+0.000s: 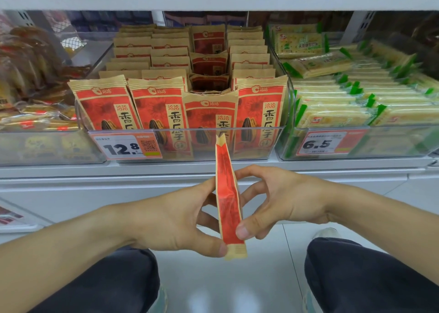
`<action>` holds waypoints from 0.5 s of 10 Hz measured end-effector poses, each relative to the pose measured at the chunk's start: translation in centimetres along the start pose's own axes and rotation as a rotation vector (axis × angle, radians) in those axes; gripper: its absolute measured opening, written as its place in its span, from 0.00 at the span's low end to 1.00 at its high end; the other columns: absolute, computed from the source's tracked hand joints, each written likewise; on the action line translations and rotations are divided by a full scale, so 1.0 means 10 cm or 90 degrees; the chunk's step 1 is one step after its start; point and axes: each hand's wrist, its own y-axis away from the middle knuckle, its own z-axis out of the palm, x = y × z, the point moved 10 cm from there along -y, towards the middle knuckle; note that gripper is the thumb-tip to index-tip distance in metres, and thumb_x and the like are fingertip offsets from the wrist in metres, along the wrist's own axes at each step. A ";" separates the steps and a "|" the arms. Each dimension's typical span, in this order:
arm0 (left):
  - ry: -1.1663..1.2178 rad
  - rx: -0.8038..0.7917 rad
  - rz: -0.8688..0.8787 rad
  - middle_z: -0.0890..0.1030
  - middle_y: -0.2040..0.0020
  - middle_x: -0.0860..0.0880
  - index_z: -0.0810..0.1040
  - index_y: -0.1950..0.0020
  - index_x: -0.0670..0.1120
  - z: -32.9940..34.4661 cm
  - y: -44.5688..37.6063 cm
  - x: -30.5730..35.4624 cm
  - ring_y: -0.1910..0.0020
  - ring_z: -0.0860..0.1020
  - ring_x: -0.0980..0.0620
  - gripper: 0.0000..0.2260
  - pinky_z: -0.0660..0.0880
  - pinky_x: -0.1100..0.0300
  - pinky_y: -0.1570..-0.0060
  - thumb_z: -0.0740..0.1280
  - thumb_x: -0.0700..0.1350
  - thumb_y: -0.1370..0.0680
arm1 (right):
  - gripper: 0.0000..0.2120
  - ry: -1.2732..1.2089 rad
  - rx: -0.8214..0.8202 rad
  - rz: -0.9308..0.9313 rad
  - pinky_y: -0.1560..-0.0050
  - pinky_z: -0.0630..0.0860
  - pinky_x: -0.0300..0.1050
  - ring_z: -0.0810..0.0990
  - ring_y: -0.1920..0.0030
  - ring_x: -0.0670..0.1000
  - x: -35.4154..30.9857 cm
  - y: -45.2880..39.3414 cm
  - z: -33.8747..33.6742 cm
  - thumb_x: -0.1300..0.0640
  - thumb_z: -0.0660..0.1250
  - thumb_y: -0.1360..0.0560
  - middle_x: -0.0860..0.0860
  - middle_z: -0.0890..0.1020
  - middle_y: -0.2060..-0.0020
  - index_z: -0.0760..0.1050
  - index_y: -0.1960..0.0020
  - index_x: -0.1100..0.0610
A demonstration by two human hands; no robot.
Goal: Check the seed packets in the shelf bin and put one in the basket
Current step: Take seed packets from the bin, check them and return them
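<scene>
Kneeling on a pale floor, dark-trousered knees [99, 281] frame the bottom of the view. Just above them, the left hand [171, 220] and right hand [280, 201] hold a red-and-tan paper seed packet [228, 208] edge-on and upright between them, thumbs and fingers clamped on its two faces. Behind it, on the white shelf [71, 170], stands the clear plastic bin [288, 113], filled with rows of matching upright packets [156, 108]. An orange-and-white price tag [126, 146] reads 12.8. Green-edged cracker packs [344, 99] fill the bin to its right.
</scene>
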 end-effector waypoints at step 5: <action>0.289 0.084 -0.092 0.87 0.47 0.48 0.77 0.35 0.49 -0.13 -0.08 -0.06 0.48 0.85 0.49 0.14 0.83 0.50 0.49 0.59 0.51 0.16 | 0.39 0.192 0.072 0.015 0.61 0.82 0.43 0.87 0.60 0.46 -0.06 0.01 0.00 0.43 0.79 0.33 0.50 0.84 0.53 0.63 0.29 0.46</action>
